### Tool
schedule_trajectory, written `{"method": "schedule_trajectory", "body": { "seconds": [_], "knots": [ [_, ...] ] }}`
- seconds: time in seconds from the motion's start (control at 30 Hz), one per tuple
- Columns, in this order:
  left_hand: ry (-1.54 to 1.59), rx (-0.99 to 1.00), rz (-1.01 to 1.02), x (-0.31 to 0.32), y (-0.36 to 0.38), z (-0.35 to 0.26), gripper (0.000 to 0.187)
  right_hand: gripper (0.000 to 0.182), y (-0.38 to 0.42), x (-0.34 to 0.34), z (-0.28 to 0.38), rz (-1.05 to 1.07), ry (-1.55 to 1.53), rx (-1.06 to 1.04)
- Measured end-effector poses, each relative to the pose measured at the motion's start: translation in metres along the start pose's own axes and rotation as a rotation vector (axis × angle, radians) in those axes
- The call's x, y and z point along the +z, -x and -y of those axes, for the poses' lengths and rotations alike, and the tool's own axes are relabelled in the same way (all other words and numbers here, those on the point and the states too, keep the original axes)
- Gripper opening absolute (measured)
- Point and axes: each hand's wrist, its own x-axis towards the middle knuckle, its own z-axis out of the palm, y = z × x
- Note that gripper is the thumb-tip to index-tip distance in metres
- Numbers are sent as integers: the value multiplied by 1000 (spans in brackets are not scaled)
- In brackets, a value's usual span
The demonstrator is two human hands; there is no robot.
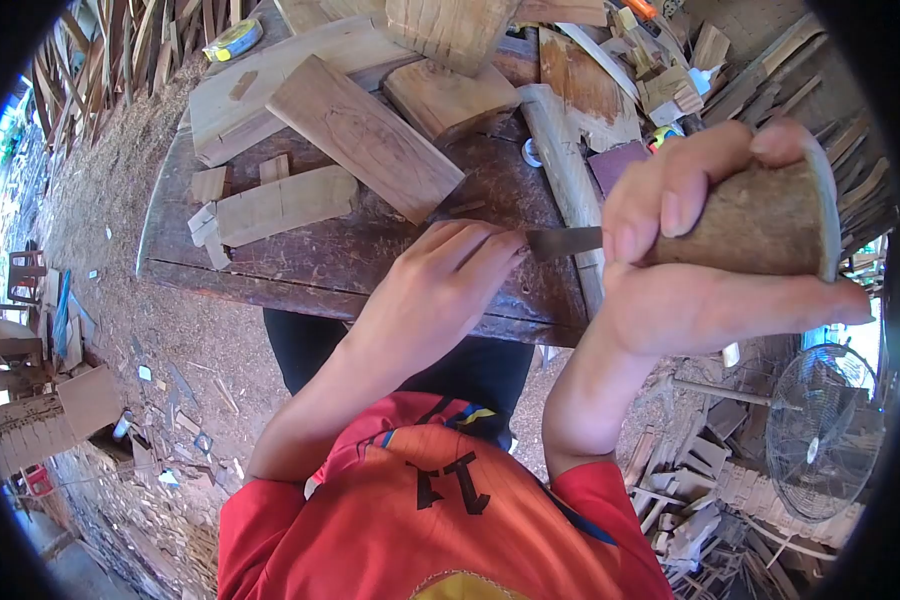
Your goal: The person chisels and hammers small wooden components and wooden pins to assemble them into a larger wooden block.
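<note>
At far left of the frame, brown boards (88,400) on sawdust-strewn ground (105,270). At upper left, upright wood strips (130,45) and, beside them, a yellow tape measure (233,40). From there toward the middle, a dark worn table (320,265) with a wide pale board (230,105), two small blocks (208,184) and, just below them, a longer pale block (285,205). Right of these, lying aslant, a brown plank (365,135), with a thicker block (450,100) close by toward the top.

At the centre, with the left hand (440,275), pinching the near end of a dark flat strip (565,242) over the table: fingers closed and bunched, palm down. Farther right along the strip, its other end at the fingers of the right hand (635,255). Beneath, near the table's right side, a long narrow timber (565,170).

At right of the frame, in the right hand, a curved wooden piece (755,225), held up off the table: fingers curled over the top, hand partly open around its thickness, lower side along the palm. Cannot tell any contact between strip and piece. At lower right, wood scraps (685,460), then a wire-caged fan (825,430).
</note>
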Motion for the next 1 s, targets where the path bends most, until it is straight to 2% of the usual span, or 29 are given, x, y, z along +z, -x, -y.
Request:
{"method": "schedule_trajectory", "body": {
  "seconds": [0.1, 0.27, 0.37, 0.57, 0.87, 0.93, 1.0],
  "knots": [
    [37, -23, -13, 0, 1, -2, 19, 98, -2, 2, -1, -9, -32, 40],
    [-13, 53, -62, -4, -9, -5, 17, 97, -10, 6, 11, 31, -41, -57],
    [-10, 34, -36, 1, -3, -2, 17, 97, -6, 0, 3, 58, -63, -30],
    [40, -45, -27, 2, -1, -2, 17, 100, 3, -1, -9, -31, -53, 80],
    [56, -72, -16, 1, -2, -1, 19, 99, 3, -1, -7, -42, -59, 84],
    [64, -86, -12, 0, -1, 0, 19, 99, 3, 5, -5, -171, 52, 64],
    [76, -112, -3, -1, -1, 0, 19, 97, 1, 1, -1, -161, 1, 25]
  ]
}}
